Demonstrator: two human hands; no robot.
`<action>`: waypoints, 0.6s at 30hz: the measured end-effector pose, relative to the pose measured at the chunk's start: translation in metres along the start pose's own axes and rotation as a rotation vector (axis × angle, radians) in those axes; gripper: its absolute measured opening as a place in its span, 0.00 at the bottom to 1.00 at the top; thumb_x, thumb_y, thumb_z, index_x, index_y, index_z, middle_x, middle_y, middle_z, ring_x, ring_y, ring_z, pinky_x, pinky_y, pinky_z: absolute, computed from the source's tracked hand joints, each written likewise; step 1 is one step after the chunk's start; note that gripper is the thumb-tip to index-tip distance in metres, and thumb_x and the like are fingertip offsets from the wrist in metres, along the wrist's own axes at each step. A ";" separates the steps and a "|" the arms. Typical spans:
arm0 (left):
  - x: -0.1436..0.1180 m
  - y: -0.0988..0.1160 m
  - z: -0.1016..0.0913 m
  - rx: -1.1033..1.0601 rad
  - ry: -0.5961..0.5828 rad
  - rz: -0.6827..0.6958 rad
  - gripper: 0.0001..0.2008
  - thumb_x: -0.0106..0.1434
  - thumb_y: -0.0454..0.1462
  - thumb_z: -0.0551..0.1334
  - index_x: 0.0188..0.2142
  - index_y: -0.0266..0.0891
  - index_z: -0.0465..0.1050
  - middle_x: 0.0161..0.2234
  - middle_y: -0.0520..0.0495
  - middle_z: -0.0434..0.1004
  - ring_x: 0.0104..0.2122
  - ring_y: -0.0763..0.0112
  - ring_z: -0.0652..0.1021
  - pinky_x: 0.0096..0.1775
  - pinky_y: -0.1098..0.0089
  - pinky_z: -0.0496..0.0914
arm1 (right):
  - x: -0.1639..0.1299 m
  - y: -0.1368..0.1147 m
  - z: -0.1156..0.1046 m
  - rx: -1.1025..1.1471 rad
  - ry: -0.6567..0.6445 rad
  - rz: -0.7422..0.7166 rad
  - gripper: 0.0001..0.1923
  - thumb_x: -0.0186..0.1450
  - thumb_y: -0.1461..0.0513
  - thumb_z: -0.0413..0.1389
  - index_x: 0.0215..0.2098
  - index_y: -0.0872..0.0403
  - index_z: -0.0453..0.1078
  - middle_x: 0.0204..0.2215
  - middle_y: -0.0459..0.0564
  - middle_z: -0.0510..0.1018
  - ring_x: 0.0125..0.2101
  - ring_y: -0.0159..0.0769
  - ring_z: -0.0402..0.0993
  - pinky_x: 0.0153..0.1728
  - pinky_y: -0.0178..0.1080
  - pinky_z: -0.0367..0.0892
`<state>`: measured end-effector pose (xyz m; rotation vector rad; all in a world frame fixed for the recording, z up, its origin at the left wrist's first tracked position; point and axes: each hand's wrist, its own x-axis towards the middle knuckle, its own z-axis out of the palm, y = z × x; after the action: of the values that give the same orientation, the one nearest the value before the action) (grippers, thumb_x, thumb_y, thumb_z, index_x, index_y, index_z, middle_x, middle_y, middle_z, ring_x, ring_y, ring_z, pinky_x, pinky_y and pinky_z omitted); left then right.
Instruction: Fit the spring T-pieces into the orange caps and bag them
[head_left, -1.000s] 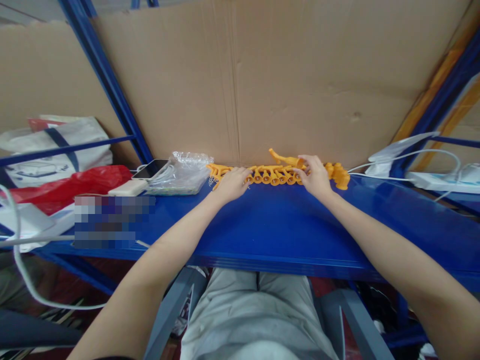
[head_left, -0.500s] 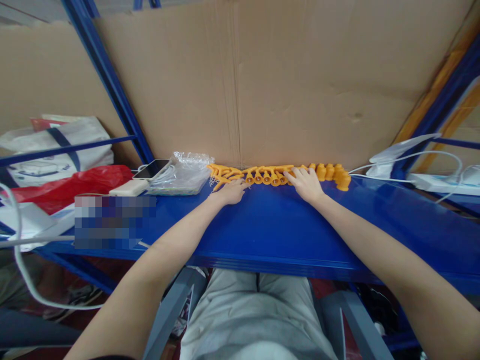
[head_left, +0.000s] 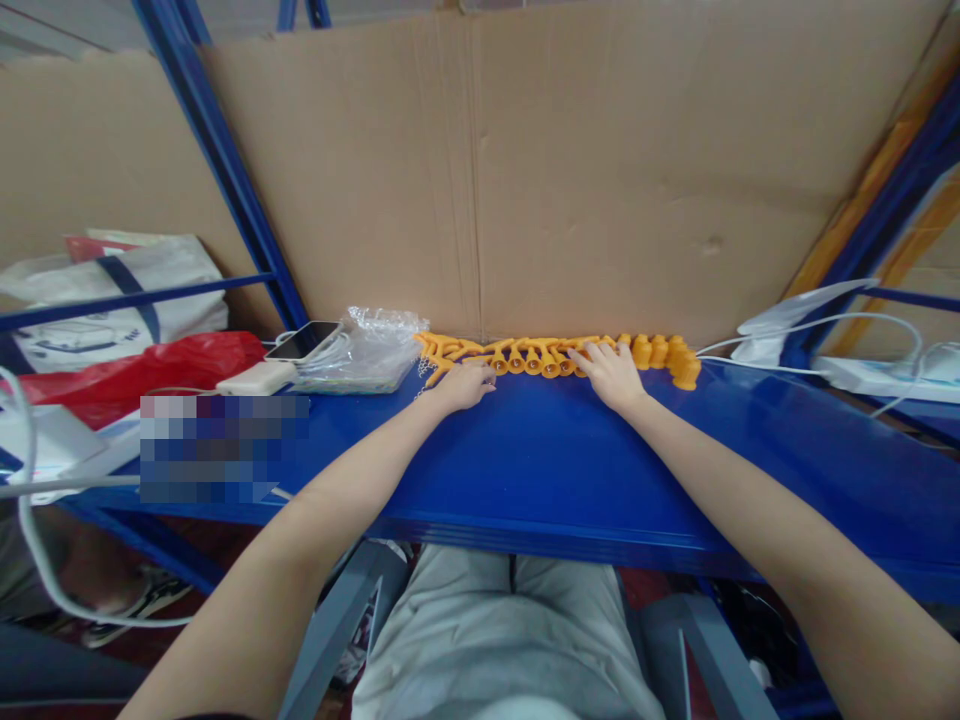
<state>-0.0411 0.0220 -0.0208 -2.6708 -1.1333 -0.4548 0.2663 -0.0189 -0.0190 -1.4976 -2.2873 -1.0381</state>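
A row of orange plastic pieces (head_left: 533, 362) lies along the back of a blue shelf. Several in the middle have round cup-like ends facing me. My left hand (head_left: 463, 386) rests low at the left part of this row, fingers slightly bent and apart, by a cup end. Branching orange pieces with small chains (head_left: 439, 350) lie just beyond it. Over the right part of the row my right hand (head_left: 611, 373) lies with fingers spread, its tips touching the pieces. Stubby orange pieces (head_left: 660, 352) stand to its right. What lies under my fingers is hidden.
Left of the row are a clear plastic bag (head_left: 375, 350), a phone (head_left: 306, 341), a white box-like item (head_left: 257, 377) and a red bag (head_left: 150, 372). White cables (head_left: 780, 366) run at the right. A cardboard wall (head_left: 600, 180) closes the back, between blue posts.
The view has tilted slightly. Both hands stay at the orange row with almost the same pose; the pieces show no clear movement.
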 end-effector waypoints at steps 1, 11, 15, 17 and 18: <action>0.000 0.001 -0.001 -0.005 0.002 0.004 0.05 0.65 0.34 0.61 0.36 0.40 0.76 0.40 0.45 0.81 0.43 0.62 0.80 0.46 0.64 0.74 | 0.000 0.000 0.001 -0.003 0.001 0.001 0.28 0.71 0.71 0.40 0.64 0.54 0.69 0.52 0.63 0.77 0.48 0.50 0.70 0.50 0.53 0.59; 0.000 0.029 -0.016 -0.036 -0.104 -0.014 0.05 0.66 0.35 0.61 0.34 0.38 0.75 0.40 0.43 0.81 0.43 0.62 0.79 0.46 0.65 0.72 | 0.000 0.000 0.007 0.005 0.017 -0.021 0.27 0.71 0.71 0.41 0.65 0.57 0.67 0.55 0.63 0.76 0.50 0.50 0.67 0.49 0.51 0.58; 0.000 0.037 -0.017 -0.080 -0.138 -0.002 0.05 0.66 0.34 0.62 0.34 0.38 0.75 0.39 0.44 0.81 0.43 0.62 0.80 0.45 0.66 0.71 | 0.003 0.003 0.004 -0.001 0.055 -0.002 0.27 0.70 0.71 0.43 0.64 0.55 0.68 0.55 0.62 0.76 0.50 0.50 0.66 0.50 0.52 0.56; 0.001 0.039 -0.017 -0.096 -0.148 -0.004 0.05 0.66 0.33 0.62 0.33 0.38 0.74 0.38 0.44 0.81 0.42 0.62 0.80 0.44 0.66 0.71 | 0.007 0.003 0.004 -0.005 0.056 -0.008 0.27 0.70 0.70 0.43 0.63 0.55 0.69 0.54 0.62 0.77 0.51 0.50 0.66 0.50 0.51 0.55; 0.001 0.040 -0.018 -0.103 -0.152 -0.006 0.05 0.66 0.33 0.62 0.33 0.37 0.74 0.38 0.44 0.81 0.42 0.62 0.80 0.44 0.66 0.71 | 0.009 0.003 0.004 -0.004 0.049 -0.018 0.26 0.71 0.70 0.43 0.63 0.55 0.69 0.53 0.61 0.77 0.50 0.50 0.66 0.50 0.51 0.55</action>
<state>-0.0154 -0.0100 -0.0068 -2.8339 -1.1890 -0.3237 0.2657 -0.0092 -0.0164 -1.4394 -2.2706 -1.0730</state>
